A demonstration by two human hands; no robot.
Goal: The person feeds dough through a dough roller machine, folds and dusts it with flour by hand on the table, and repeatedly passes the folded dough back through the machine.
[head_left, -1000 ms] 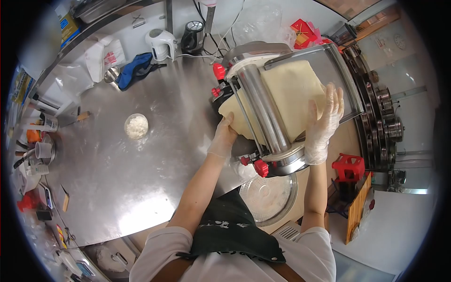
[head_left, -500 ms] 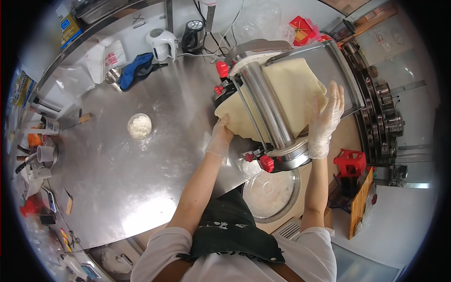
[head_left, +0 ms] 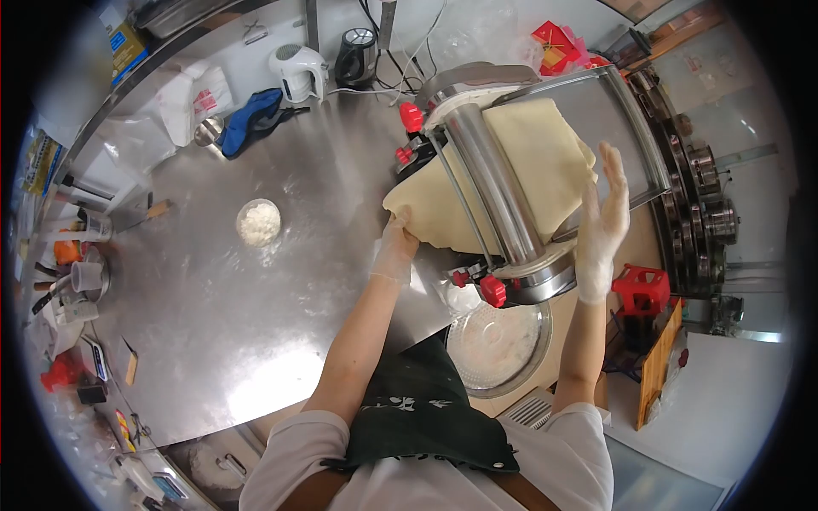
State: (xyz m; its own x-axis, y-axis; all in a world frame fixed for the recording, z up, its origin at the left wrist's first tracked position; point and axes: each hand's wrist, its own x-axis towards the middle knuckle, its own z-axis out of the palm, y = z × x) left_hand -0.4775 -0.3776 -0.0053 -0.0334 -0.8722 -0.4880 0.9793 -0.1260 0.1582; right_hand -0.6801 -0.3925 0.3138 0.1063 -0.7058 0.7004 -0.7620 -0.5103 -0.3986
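A pale dough sheet (head_left: 537,157) passes through a roller machine (head_left: 494,183) with red knobs, lying partly on its tray at the right and hanging out on the left side. My left hand (head_left: 399,243), in a clear glove, grips the dough's left edge with the thumb on top. My right hand (head_left: 605,226), also gloved, stands beside the dough's right edge near the tray, its fingers stretched out and the thumb apart. Whether the right hand touches the dough is not clear.
On the steel table (head_left: 196,315) stands a bowl of white powder (head_left: 258,223). A blue cloth (head_left: 250,122), a white mixer (head_left: 298,74) and a dark kettle (head_left: 355,58) are along the back. A round tray (head_left: 500,349) and a red stool (head_left: 641,290) are below the machine.
My left hand has drawn the dough's edge slightly further left, and more dough shows on that side. My right hand has opened wider and shifted right, off the dough's surface.
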